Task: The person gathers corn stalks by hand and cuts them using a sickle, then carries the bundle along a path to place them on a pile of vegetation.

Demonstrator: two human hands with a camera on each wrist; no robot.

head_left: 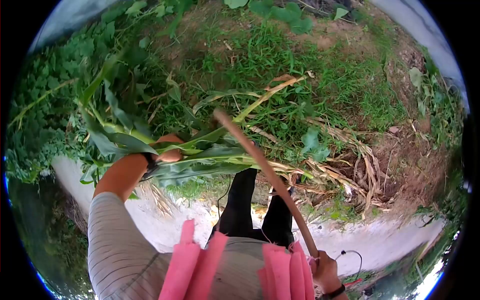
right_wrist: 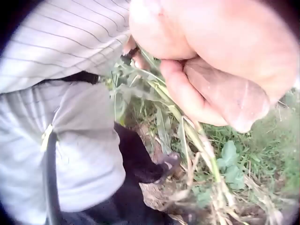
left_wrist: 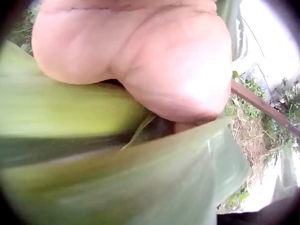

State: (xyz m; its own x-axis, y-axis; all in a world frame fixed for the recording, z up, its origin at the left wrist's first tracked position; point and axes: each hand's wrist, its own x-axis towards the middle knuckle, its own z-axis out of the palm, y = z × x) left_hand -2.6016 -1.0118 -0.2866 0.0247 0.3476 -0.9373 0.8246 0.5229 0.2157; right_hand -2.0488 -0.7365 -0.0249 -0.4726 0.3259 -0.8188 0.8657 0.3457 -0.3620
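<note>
A bundle of long green leafy stalks (head_left: 200, 162) lies across the left of the head view, and my left hand (head_left: 170, 150) grips it. In the left wrist view broad leaves (left_wrist: 70, 108) pass below the palm of my left hand (left_wrist: 140, 56), whose fingers are mostly hidden. My right hand (head_left: 326, 272) holds the lower end of a long brown wooden handle (head_left: 272, 177) that slants up to the left; its far end is near the stalks. In the right wrist view the fingers of my right hand (right_wrist: 206, 56) curl round the handle's butt (right_wrist: 225, 91).
Grass (head_left: 265, 55) and bare soil (head_left: 410, 170) lie ahead, with dry stalks and husks (head_left: 367, 165) at the right. Vines (head_left: 45, 95) grow at the left. A pale concrete strip (head_left: 360, 240) runs by the person's legs (head_left: 240, 205). Pink strips (head_left: 187, 265) hang at the chest.
</note>
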